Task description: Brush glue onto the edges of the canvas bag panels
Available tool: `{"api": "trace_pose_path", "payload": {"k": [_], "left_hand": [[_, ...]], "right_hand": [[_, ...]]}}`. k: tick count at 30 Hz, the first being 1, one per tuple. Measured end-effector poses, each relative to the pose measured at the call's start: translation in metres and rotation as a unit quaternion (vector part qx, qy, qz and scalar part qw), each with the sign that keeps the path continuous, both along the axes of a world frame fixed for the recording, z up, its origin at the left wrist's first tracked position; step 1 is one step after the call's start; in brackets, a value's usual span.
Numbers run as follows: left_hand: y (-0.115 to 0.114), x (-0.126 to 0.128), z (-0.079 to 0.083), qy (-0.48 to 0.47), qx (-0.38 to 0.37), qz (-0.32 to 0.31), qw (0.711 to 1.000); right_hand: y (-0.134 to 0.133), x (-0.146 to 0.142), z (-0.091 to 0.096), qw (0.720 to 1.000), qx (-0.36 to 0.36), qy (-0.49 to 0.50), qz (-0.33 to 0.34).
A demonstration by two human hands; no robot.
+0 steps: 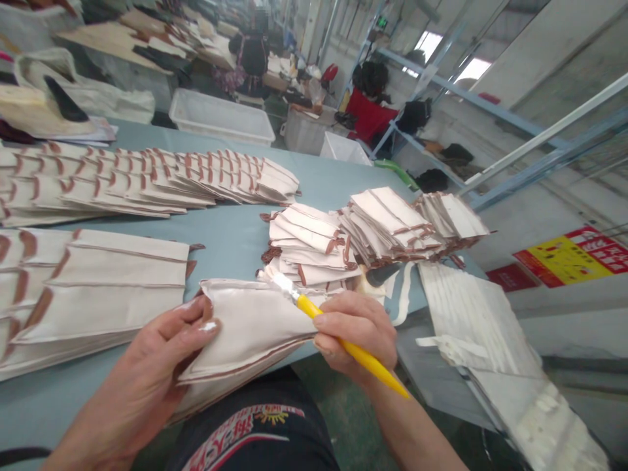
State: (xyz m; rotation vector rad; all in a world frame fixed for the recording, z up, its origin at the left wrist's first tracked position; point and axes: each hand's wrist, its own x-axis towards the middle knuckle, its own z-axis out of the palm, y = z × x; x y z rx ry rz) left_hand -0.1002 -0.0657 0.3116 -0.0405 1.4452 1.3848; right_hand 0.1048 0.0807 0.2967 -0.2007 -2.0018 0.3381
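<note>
cream leather piece (260, 314) is up off the table, in front of the person's body and slanting between the two hands, with brown showing along its lower edge. the left hand (161, 353) is closed in a pinch on its left end, thumb on the near face and a white smear on the thumbnail. the right hand (360, 327) is curled round a yellow brush (358, 356), fingers bunched near the white-coated bristles' end of the handle; whether those fingers also touch the piece i cannot tell. the bristles are at the piece's top edge, and the handle's tip points down past the wrist. under the piece is a dark apron (260, 425) with red and white print.

just left of the left hand, similar pieces lie in an overlapping stack (122, 268) on the blue-green table (230, 229). behind that, a long row (147, 176) of them leans in overlapping order. beyond the right hand, more are piled in uneven heaps (387, 222), near a dark handle (383, 275). to the right is a board (485, 320) covered in pale strips. past the table's far edge is a white bin (220, 118), and farther back a person in dark clothing (252, 55).
</note>
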Motion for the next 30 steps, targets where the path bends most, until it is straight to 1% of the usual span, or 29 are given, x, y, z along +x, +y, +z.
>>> {"api": "trace_pose_path", "payload": {"k": [2,3,5,7,9,11,12,13,14,15,17,18,20,22,24,27,28,30], "left_hand": [[0.000,0.002,0.002,-0.009,0.012,-0.008,1.000],[0.001,0.004,0.003,-0.010,0.018,-0.010,1.000],[0.002,0.006,0.008,-0.006,0.029,-0.017,0.999],[0.004,0.005,0.011,0.008,0.047,-0.030,0.998],[0.003,-0.002,0.007,0.047,0.070,-0.057,0.995],[-0.003,-0.014,-0.006,0.112,0.103,-0.109,0.982],[-0.007,-0.021,-0.014,0.151,0.119,-0.135,0.972],[-0.012,-0.027,-0.024,0.181,0.135,-0.174,0.958],[-0.018,-0.032,-0.034,0.202,0.138,-0.205,0.948],[-0.022,-0.035,-0.042,0.235,0.129,-0.200,0.942],[-0.028,-0.033,-0.055,0.282,0.112,-0.219,0.927],[-0.029,-0.030,-0.057,0.297,0.116,-0.239,0.917],[-0.027,-0.019,-0.058,0.312,0.151,-0.288,0.893],[-0.024,-0.009,-0.054,0.337,0.190,-0.303,0.871],[-0.024,-0.003,-0.052,0.377,0.206,-0.296,0.853],[-0.029,-0.002,-0.054,0.415,0.215,-0.303,0.831],[-0.031,-0.003,-0.055,0.423,0.212,-0.305,0.826],[-0.033,-0.005,-0.057,0.454,0.200,-0.292,0.818]], "right_hand": [[-0.005,-0.014,-0.006,0.997,-0.042,0.048,-0.037],[-0.006,-0.023,-0.011,0.995,-0.060,0.064,-0.045],[-0.004,-0.045,-0.021,0.992,-0.101,0.057,-0.042],[-0.001,-0.062,-0.029,0.990,-0.133,0.028,-0.029],[0.002,-0.070,-0.032,0.988,-0.151,0.006,-0.017],[0.005,-0.068,-0.028,0.986,-0.162,0.012,-0.025],[0.007,-0.066,-0.025,0.985,-0.169,0.021,-0.038],[0.010,-0.063,-0.021,0.983,-0.175,0.030,-0.053],[0.013,-0.059,-0.017,0.981,-0.180,0.035,-0.069],[0.016,-0.057,-0.014,0.978,-0.187,0.039,-0.084],[0.021,-0.055,-0.012,0.974,-0.195,0.044,-0.111],[0.024,-0.056,-0.014,0.972,-0.196,0.046,-0.121],[0.028,-0.060,-0.019,0.971,-0.196,0.042,-0.128],[0.030,-0.063,-0.026,0.971,-0.198,0.035,-0.128],[0.030,-0.062,-0.030,0.969,-0.208,0.037,-0.128],[0.019,-0.048,-0.025,0.965,-0.230,0.068,-0.108],[0.011,-0.041,-0.021,0.963,-0.240,0.083,-0.092],[-0.008,-0.025,-0.013,0.957,-0.269,0.094,-0.050]]}}
